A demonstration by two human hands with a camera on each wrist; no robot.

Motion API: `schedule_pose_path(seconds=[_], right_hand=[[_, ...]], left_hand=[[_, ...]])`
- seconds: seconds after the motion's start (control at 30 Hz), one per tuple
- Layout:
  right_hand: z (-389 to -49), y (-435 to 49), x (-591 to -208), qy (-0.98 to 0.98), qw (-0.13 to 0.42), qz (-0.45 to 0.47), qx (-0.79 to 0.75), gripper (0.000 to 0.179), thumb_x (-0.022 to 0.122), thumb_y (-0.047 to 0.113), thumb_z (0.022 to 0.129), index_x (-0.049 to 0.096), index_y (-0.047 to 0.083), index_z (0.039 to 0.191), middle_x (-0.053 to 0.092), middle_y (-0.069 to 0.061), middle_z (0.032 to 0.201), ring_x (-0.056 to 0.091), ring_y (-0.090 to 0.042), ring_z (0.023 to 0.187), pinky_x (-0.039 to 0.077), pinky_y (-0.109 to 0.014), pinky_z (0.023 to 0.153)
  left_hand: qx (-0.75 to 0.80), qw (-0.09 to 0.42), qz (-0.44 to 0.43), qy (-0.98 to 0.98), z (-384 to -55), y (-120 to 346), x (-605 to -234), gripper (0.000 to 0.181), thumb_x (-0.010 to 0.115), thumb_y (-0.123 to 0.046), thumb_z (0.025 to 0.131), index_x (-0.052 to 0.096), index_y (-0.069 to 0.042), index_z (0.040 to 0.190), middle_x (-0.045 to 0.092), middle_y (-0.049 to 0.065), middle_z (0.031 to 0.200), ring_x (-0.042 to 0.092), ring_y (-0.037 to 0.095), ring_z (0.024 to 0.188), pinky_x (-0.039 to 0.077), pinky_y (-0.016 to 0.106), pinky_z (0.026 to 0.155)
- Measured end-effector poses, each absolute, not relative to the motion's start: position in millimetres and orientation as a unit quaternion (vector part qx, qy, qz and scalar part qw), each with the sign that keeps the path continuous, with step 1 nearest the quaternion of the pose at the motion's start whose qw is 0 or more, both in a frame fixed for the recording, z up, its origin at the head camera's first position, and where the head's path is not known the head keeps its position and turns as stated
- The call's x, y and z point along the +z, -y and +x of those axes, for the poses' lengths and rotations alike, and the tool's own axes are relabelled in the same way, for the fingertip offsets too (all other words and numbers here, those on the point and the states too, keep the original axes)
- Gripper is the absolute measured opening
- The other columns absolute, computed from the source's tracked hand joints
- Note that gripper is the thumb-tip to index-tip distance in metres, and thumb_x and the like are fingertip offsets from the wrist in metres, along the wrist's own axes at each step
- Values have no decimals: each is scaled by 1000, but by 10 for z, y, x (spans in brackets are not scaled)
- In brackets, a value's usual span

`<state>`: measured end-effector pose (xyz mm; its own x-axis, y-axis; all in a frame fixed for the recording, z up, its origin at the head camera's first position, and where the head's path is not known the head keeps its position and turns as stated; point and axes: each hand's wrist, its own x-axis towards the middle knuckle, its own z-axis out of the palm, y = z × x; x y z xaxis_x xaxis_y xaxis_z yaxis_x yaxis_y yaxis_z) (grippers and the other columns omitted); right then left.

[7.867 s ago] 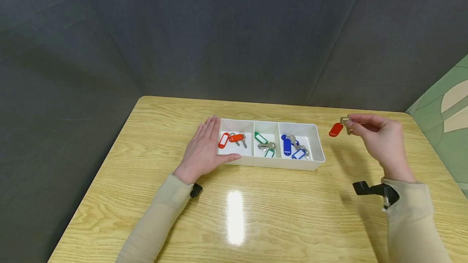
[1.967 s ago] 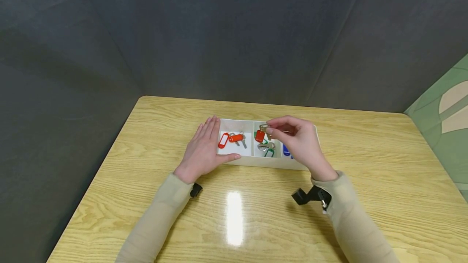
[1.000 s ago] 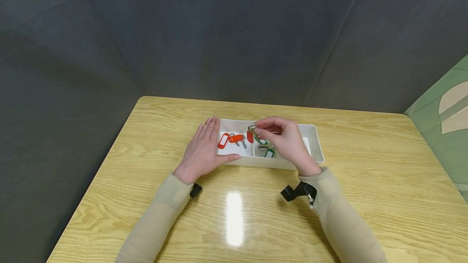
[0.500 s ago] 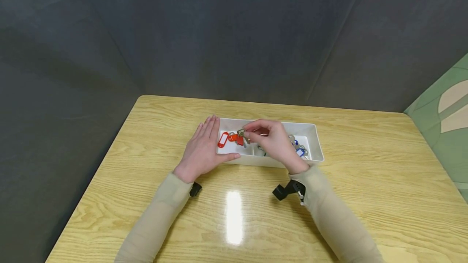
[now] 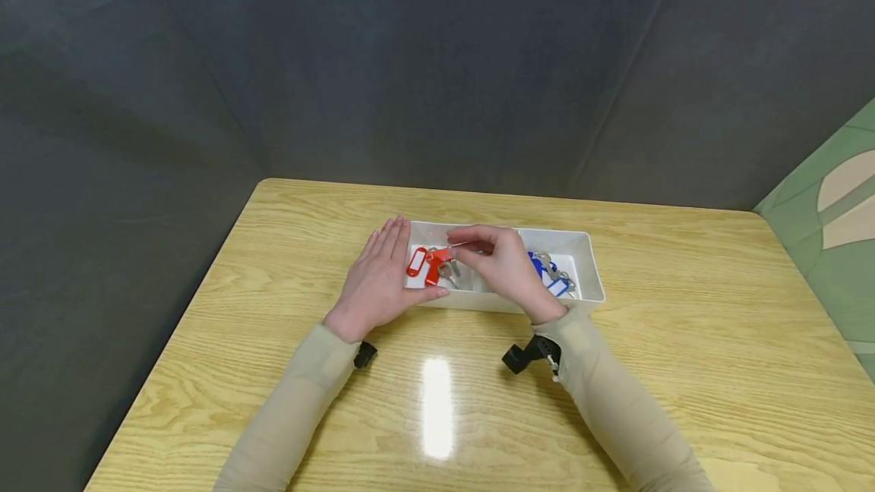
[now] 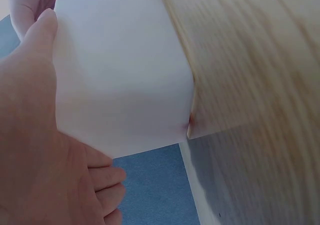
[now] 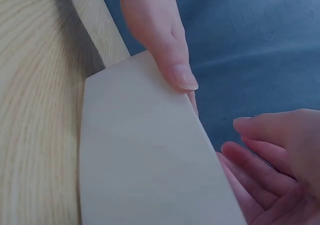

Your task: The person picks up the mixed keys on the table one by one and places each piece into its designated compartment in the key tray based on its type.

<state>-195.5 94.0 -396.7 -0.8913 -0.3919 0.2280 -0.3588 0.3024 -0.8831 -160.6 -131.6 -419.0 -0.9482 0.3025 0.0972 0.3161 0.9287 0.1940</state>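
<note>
A white divided box [image 5: 581, 245] stands on the table. My left hand [image 5: 376, 279] lies with straight fingers along its left end, the thumb over the front rim. My right hand [image 5: 506, 268] hovers above the left and middle compartments. In the right wrist view, a gap shows between its thumb and fingers [image 7: 250, 172], with nothing held. Below the fingertips, a red key tag [image 5: 433, 272] with its key [image 5: 449, 272] lies in the left compartment, among other red tags, one a red-framed tag [image 5: 416, 261]. The middle compartment is mostly hidden by my right hand.
Blue key tags [image 5: 558, 287] with keys lie in the right compartment. The wooden table [image 5: 328, 211] spreads around the box, with a dark cloth [image 5: 410, 82] behind its far edge. A green patterned surface [image 5: 834, 264] is at the right.
My right hand has carried the red-tagged key from the right, over the box, to the left compartment and let go of it there. My left hand has stayed on the box's left end.
</note>
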Motion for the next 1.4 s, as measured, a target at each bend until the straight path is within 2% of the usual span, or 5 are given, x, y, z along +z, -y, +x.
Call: schedule_pose_path(seconds=[0.4,0.8,1.1,1.27,1.4], right_hand=[[-1838,-1096,-3821,-799,6,-203,-567,28,72,28,98,76,12,121,73,1,117,69,-15,105,56,-31,90],[-1755,-1372,-3741,-798,-26,-178,-575,35,69,31,100,74,9,126,71,-2,122,66,-16,112,52,-27,95],[-1736,-1546,-3707,-815,-41,-155,-557,43,57,41,105,70,10,132,68,-3,130,59,-18,124,44,-38,108],[-1739,-1685,-3650,-819,-57,-161,-547,45,48,38,109,64,8,138,63,-6,138,55,-23,130,39,-49,112],[-1756,-1824,-3600,-826,-82,-164,-533,46,42,36,111,60,7,142,59,-9,143,51,-28,133,37,-49,112]], left_hand=[[-108,24,-149,983,-1594,1303,-4183,124,49,-87,83,10,1,162,8,15,169,4,28,155,0,37,123],[-110,25,-147,983,-1577,1334,-4184,124,50,-86,82,10,0,162,9,15,169,6,28,155,1,37,123],[-108,27,-150,982,-1574,1357,-4191,125,47,-88,82,9,0,162,8,15,169,4,27,155,1,37,123],[-112,28,-153,982,-1576,1361,-4194,125,48,-87,82,9,0,162,8,16,169,5,28,155,1,37,123],[-111,26,-151,982,-1574,1370,-4197,125,48,-87,82,9,0,162,8,15,169,4,27,155,1,37,123]])
